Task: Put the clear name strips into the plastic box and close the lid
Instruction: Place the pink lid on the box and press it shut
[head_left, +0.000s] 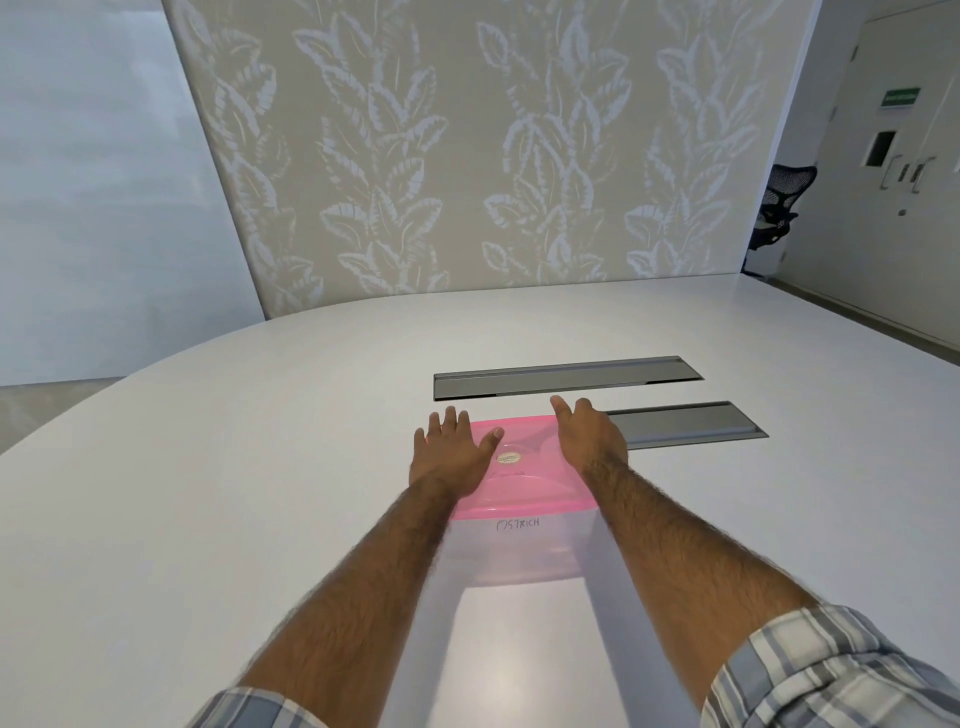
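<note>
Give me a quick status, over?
Left hand, right hand flat on pink lid. Clear plastic box shut. Nothing in the way.

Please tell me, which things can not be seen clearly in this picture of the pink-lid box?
Head view only:
- Contents of the plastic box: frosted wall, pink lid on top; strips not visible.
- Lid edges: covered by left hand and right hand; full closure unclear.
- Round lid sticker: text too small.
- Near grey table slot: partly behind right hand.

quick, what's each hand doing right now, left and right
Left hand: open, palm flat on the pink lid, gripping nothing.
Right hand: open, resting on the lid's right side, gripping nothing.
</note>
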